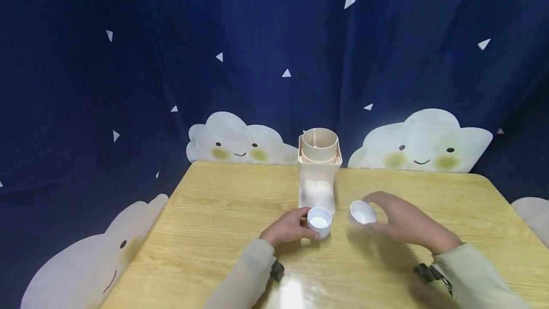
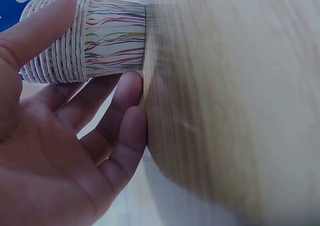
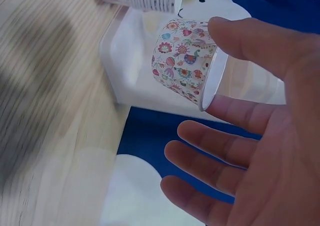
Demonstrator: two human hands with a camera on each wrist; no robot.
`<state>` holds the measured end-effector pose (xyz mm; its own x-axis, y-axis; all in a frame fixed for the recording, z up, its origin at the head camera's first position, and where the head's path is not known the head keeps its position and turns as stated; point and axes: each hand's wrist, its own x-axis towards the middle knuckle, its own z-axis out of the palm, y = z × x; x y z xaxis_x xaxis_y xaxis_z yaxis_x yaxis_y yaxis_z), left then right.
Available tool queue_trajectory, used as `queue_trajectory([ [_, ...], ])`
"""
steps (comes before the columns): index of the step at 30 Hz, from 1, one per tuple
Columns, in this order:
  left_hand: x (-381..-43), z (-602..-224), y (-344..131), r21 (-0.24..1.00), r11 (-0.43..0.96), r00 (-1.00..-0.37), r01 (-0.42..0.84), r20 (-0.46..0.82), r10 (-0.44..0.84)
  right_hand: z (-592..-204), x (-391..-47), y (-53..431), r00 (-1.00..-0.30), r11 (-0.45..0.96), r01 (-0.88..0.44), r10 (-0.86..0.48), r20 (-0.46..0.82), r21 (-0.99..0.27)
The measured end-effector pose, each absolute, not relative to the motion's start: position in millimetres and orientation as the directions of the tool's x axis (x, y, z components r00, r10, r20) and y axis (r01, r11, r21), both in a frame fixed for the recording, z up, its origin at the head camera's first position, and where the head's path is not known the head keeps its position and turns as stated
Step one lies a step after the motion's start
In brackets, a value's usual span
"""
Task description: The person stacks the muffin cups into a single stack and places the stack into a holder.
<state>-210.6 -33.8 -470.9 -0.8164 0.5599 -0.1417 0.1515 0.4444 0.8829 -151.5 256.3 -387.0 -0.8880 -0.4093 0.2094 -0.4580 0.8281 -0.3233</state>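
Observation:
In the head view my left hand (image 1: 287,227) grips a stack of small white paper baking cups (image 1: 319,223) at the middle of the table. The left wrist view shows the stack's lowest cup (image 2: 115,36) with wavy coloured stripes, its base on the wood. My thumb and fingers lie on opposite sides of it. To the right, my right hand (image 1: 401,218) pinches a single paper baking cup (image 1: 362,212) by its rim, held above the table and tilted. Its outside, printed with flowers and animals, faces the right wrist camera (image 3: 182,61); the other fingers stand apart from it.
Behind the stack stands a beige plastic stand (image 1: 317,180) with a round open cylinder (image 1: 319,144) on top. It is near the table's back edge. A dark blue curtain (image 1: 257,85) with white clouds hangs behind the wooden table (image 1: 206,232).

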Motion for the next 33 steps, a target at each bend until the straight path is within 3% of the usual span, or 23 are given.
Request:
queue_trajectory([
  [19,-211.7,-469.8,-33.6,0.886,0.442,-0.813,0.14,-0.152,0.562,-379.4,-165.3,226.2,-0.841,0.779,-0.538,-0.472,0.264,-0.321],
  [33,-210.5,-467.9,-35.0,0.894,0.421,-0.801,0.152,-0.138,0.582,-375.7,-176.7,195.7,-0.837,0.772,-0.547,-0.504,0.212,-0.324],
])
